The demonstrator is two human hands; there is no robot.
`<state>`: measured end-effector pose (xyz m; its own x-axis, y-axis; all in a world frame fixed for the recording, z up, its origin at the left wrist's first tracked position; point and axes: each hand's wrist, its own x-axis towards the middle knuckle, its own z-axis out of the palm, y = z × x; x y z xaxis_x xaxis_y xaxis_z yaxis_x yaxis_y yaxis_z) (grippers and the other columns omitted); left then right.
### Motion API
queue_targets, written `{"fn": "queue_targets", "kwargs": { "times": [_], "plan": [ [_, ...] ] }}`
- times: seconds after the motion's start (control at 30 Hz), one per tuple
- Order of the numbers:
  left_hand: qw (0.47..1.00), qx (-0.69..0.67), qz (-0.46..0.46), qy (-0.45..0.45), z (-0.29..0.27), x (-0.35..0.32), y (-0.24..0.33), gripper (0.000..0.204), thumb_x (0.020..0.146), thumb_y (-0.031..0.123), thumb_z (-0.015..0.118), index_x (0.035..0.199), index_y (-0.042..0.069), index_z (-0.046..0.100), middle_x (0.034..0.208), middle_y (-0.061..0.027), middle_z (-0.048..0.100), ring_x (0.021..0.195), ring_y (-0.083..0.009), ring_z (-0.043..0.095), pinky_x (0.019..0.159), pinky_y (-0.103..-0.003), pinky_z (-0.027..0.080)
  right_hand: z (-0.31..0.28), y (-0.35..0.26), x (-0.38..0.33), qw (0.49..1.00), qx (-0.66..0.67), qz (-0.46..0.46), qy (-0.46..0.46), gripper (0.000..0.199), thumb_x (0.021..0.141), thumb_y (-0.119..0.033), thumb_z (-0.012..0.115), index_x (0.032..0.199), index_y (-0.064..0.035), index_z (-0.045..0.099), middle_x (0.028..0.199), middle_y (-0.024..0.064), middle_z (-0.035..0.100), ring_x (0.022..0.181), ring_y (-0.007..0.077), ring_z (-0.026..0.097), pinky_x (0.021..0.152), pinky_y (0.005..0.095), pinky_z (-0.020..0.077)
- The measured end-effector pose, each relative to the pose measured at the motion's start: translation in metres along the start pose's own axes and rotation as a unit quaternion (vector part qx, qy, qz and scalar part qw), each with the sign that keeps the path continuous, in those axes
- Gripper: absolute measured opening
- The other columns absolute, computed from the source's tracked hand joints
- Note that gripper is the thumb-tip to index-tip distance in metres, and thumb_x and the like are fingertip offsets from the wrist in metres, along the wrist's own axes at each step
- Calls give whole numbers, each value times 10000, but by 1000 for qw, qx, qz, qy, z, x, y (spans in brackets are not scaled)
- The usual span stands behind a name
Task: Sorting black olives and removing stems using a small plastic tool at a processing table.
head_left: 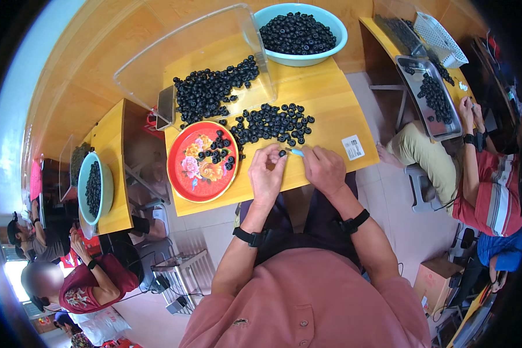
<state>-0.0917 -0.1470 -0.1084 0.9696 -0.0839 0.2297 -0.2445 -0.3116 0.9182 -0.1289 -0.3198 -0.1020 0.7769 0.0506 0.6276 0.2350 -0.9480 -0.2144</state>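
Black bead (pixel 282 153), one, in left hand (pixel 264 175)

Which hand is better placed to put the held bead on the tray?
Likely the left hand: it holds the bead and is nearer the red tray; the right hand holds a blue tool.

Black bead (pixel 282 153) between both hands (pixel 264 173) (pixel 326 170)
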Motion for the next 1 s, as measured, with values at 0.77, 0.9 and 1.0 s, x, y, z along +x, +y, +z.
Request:
{"fn": "queue_targets", "kwargs": {
  "times": [0.77,0.9,1.0],
  "plan": [
    [997,-75,-10,-15,-1,1,-4,258,915,-80,775,1151,-11,698,1054,-50,674,908,-107,682,814,-244,562,-1,1,-2,1000,3,14,-4,87,908,-127,685,969,-83,729,699,61,558,618,235,636,562,387,520],
    [998,-31,42,-23,-5,2,-5,260,889,-50,812,1118,-15,693,1060,-49,659,886,-95,670,794,-233,551,-2,-1,-1,1000,-2,12,-9,94,909,-128,690,980,-84,735,708,56,560,630,230,637,571,379,520],
    [1000,-4,22,-22,-5,1,1,243,878,-22,836,1079,-15,699,1029,-43,663,867,-87,662,778,-224,543,-4,0,0,1000,3,12,-9,99,906,-128,696,984,-83,737,712,54,560,636,227,636,575,376,516]
  ]
}}
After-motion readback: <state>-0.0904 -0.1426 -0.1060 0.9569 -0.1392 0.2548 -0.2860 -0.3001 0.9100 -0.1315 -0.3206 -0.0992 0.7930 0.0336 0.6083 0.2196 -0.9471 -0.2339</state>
